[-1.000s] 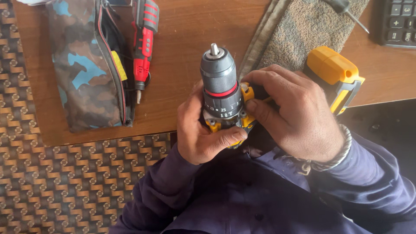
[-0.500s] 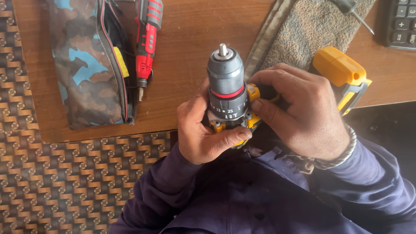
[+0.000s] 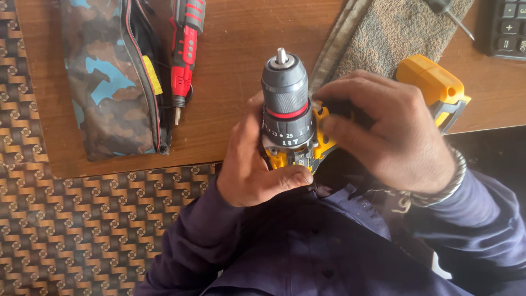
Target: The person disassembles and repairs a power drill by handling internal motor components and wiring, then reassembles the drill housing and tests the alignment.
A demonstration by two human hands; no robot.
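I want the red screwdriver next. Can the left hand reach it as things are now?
Probably yes, once freed: the left hand grips the drill, and the red screwdriver lies uncovered on the table beside the pouch.

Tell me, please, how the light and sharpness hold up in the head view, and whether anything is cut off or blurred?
Head view: soft, even daylight with no hard shadows; a mild sheen on the cordless drill chuck; the left hand and right hand are sharp, with no motion blur. The frame edge crops the calculator, the camouflage pouch and the red electric screwdriver. The grey towel looks slightly soft.
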